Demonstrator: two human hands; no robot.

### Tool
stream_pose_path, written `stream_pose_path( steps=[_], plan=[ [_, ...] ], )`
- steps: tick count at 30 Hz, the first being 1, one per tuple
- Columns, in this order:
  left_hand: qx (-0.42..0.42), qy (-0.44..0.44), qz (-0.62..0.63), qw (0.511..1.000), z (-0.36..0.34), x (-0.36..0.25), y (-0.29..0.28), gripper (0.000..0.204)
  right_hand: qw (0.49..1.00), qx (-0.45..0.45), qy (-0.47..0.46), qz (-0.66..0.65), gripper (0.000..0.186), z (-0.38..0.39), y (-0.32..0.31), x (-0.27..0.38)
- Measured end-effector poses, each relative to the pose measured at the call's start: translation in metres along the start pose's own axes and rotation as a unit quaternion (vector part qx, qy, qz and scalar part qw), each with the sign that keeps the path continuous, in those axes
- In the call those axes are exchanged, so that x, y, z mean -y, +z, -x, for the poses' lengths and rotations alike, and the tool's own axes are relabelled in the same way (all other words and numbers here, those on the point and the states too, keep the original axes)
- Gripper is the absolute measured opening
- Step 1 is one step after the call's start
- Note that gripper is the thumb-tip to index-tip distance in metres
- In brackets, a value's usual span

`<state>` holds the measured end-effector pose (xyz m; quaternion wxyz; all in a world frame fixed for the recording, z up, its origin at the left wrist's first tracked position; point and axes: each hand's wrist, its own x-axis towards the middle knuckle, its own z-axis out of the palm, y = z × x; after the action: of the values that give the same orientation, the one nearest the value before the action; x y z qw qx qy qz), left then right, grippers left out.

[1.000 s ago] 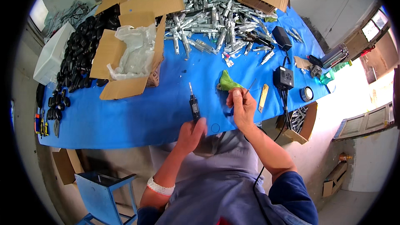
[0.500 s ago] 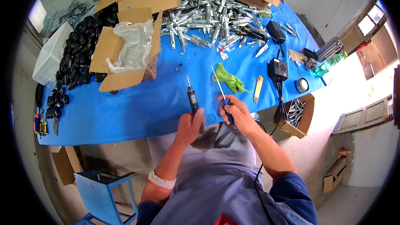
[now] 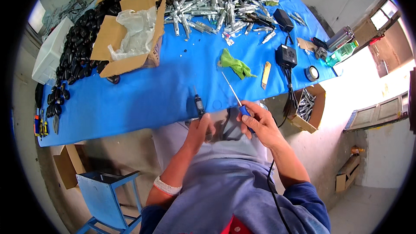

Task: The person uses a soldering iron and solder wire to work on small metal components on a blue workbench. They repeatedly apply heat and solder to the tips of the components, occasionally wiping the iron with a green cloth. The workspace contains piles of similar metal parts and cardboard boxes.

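My left hand is closed around a slim dark device, a tube-like body with a thin metal tip that points away from me over the table's near edge. What kind of device it is, I cannot make out. In my right hand is a screwdriver with a blue handle and a long thin shaft. My fingers wrap its handle, and the shaft slants up and left over the blue cloth. The two tools are apart. Beyond the screwdriver tip lies a crumpled green cloth.
Silvery mechanisms heap up at the back. An open cardboard box with plastic lining and black oval shells stand left. Right are a flat yellowish piece, a black power unit, a tape roll and a green bottle.
Both hands have drawn back toward my body with what they hold. The screwdriver has also shifted right, its handle now beyond the table edge. The view has tilted slightly.
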<state>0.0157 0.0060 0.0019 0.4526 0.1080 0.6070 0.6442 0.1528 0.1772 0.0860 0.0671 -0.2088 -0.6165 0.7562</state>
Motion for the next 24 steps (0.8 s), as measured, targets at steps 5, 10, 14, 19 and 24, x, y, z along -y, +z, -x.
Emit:
stream_pose_path(
  steps=[5, 10, 14, 19, 24],
  plan=[
    [-0.013, 0.010, 0.054, 0.998, 0.004, -0.001, -0.015, 0.047, 0.997, -0.047, 0.053, -0.022, 0.042, 0.022, 0.000, 0.000],
    [0.026, -0.029, 0.143, 0.989, 0.003, 0.000, -0.013, 0.045, 0.994, -0.096, -0.026, -0.046, 0.037, 0.025, 0.004, 0.000],
    [0.052, -0.086, 0.232, 0.967, 0.001, 0.003, -0.012, 0.049, 0.994, -0.104, -0.028, -0.030, 0.025, 0.015, 0.000, 0.005],
    [0.096, -0.121, 0.347, 0.925, -0.003, -0.006, -0.016, 0.060, 0.990, -0.128, -0.062, -0.015, 0.027, -0.004, -0.005, -0.009],
    [0.112, -0.126, 0.357, 0.919, -0.004, 0.002, -0.019, 0.068, 0.985, -0.110, -0.113, 0.072, 0.027, -0.024, 0.001, -0.020]
  ],
)
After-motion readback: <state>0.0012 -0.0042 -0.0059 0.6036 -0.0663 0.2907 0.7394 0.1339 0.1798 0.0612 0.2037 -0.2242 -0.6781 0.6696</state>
